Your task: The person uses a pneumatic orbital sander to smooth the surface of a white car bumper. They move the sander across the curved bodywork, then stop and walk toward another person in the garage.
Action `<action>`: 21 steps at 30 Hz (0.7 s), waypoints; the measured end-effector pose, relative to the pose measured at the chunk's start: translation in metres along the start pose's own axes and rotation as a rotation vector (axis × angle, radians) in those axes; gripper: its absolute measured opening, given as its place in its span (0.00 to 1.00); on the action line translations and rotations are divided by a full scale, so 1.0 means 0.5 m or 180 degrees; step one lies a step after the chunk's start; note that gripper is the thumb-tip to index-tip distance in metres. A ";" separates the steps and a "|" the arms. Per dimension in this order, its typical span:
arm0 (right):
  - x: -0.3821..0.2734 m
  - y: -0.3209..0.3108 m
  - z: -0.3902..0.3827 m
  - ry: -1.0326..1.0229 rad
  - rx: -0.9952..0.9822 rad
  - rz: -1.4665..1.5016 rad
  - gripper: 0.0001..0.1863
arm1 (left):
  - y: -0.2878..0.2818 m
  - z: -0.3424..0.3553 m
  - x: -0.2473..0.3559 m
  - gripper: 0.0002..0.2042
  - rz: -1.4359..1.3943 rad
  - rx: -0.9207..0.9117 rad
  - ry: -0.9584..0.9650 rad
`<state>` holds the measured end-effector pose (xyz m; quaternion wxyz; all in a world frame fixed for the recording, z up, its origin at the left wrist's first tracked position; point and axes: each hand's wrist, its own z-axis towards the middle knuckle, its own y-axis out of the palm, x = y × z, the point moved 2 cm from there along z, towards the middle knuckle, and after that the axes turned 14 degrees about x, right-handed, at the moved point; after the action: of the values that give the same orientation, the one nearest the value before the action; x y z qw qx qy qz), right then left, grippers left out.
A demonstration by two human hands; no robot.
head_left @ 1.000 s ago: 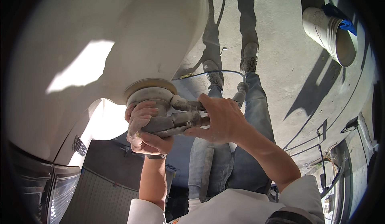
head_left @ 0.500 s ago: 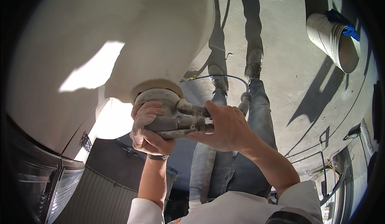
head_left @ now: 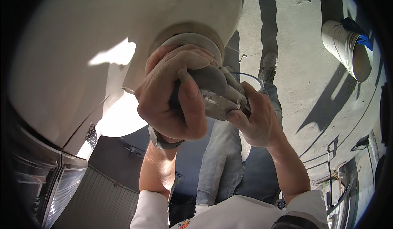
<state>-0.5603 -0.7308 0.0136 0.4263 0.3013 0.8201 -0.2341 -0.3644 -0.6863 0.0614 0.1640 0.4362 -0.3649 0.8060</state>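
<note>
My left hand (head_left: 176,94) wraps over the head of a dusty grey pneumatic sander (head_left: 208,83), fingers curled round its top. My right hand (head_left: 258,116) is closed round the sander's rear end, thumb beneath and fingers above. A round tan pad (head_left: 192,27) at the tool's far end meets the curved, pale car body panel (head_left: 123,12); whether it presses flat cannot be seen. Part of a thin air hose (head_left: 249,76) shows beyond my right hand.
A white bucket (head_left: 339,42) lies on its side on the concrete floor (head_left: 299,73) at the right, a blue cloth (head_left: 363,41) at its mouth. A car light (head_left: 67,188) sits at the lower left. My shoe (head_left: 269,63) stands beyond the hands.
Both hands and the sander have moved up and closer to the view, the pad shifting up and right along the panel. My right hand has also gone slightly right.
</note>
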 end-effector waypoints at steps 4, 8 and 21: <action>-0.003 0.074 -0.049 0.0054 -0.0749 -0.0929 0.40 | -0.105 -0.123 0.010 0.13 0.0313 0.0386 0.0001; -0.010 0.044 -0.030 -0.0054 -0.0774 -0.0931 0.38 | -0.101 -0.147 0.004 0.14 0.0310 0.0693 -0.0058; 0.018 0.071 -0.051 0.0047 -0.0069 0.0011 0.41 | -0.066 -0.050 -0.017 0.09 -0.0144 0.0021 0.0020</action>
<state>-0.5536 -0.6867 0.0150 0.4239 0.2998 0.8253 -0.2222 -0.3547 -0.6451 0.0603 0.1819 0.4423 -0.3517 0.8047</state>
